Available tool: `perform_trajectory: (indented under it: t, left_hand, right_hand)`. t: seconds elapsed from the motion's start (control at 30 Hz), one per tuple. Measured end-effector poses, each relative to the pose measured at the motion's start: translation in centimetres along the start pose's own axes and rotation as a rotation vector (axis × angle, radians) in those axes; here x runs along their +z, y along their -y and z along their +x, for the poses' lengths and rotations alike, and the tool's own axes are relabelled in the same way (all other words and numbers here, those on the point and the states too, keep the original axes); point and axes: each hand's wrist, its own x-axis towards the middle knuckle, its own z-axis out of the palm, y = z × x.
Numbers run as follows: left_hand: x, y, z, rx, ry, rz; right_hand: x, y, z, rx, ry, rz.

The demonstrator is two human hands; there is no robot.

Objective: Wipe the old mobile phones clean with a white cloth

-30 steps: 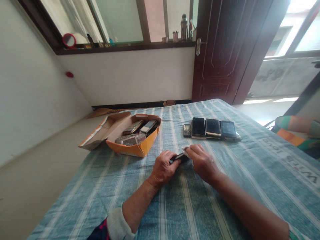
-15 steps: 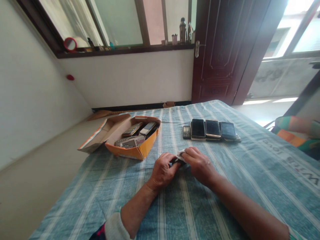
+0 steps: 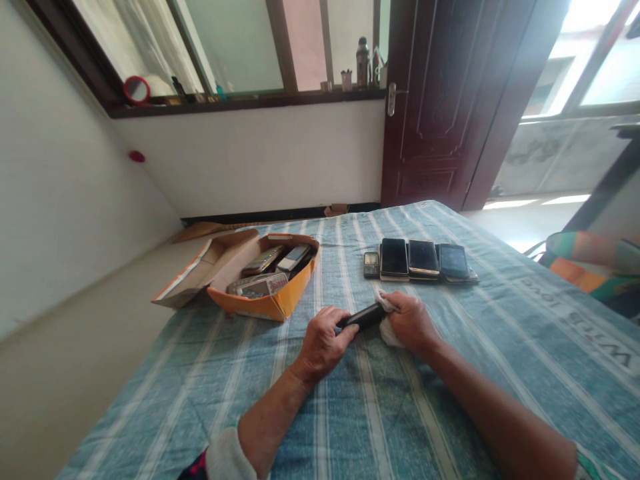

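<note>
My left hand [image 3: 326,339] grips the near end of a black mobile phone [image 3: 366,317], seen mostly edge-on above the striped cloth. In my right hand [image 3: 411,321] is a crumpled white cloth [image 3: 391,331], wrapped round the phone's far right end. Beyond the hands, a small keypad phone [image 3: 371,265] lies beside a black-screened phone [image 3: 395,257], a gold-edged phone [image 3: 423,258] and a grey phone [image 3: 454,261], some with other items under them. To the left stands an open orange cardboard box [image 3: 287,301] holding several old phones [image 3: 263,260].
A blue-green striped cloth [image 3: 240,407] covers the surface. The box's lid flap [image 3: 185,275] hangs open to the left. Behind are a dark red door [image 3: 430,120] and a window sill [image 3: 250,103] with a flask [image 3: 363,63] and a round red mirror [image 3: 137,90].
My right hand has slid the white cloth rightward along the black phone to its far end, baring more of the phone. The left hand keeps its grip in nearly the same place.
</note>
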Motion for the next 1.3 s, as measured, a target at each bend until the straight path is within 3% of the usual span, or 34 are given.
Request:
perform_trajectory:
  t: [0.23, 0.37, 0.63, 0.9, 1.1, 1.3]
  left_hand:
    - [0.0, -0.3, -0.1, 0.006, -0.013, -0.071]
    - [0.0, -0.3, -0.1, -0.005, -0.020, -0.106]
    - [0.0, -0.3, 0.0, -0.044, -0.054, -0.150]
    - [0.2, -0.1, 0.0, -0.065, -0.002, -0.189]
    - [0.1, -0.2, -0.1, -0.015, -0.003, -0.143]
    - [-0.1, -0.9, 0.0, 0.115, -0.083, -0.101]
  right_hand:
    - [-0.2, 1.4, 0.0, 0.288, -0.057, 0.288]
    - [-0.2, 1.3, 0.0, 0.305, -0.093, 0.350]
    - [-0.5, 0.6, 0.1, 0.360, -0.011, 0.342]
    - [-0.6, 1.1, 0.1, 0.476, -0.006, 0.616]
    - [-0.8, 2.1, 0.3, 0.340, -0.119, 0.523]
    - [-0.1, 2.6, -0.2, -0.097, -0.206, 0.316]
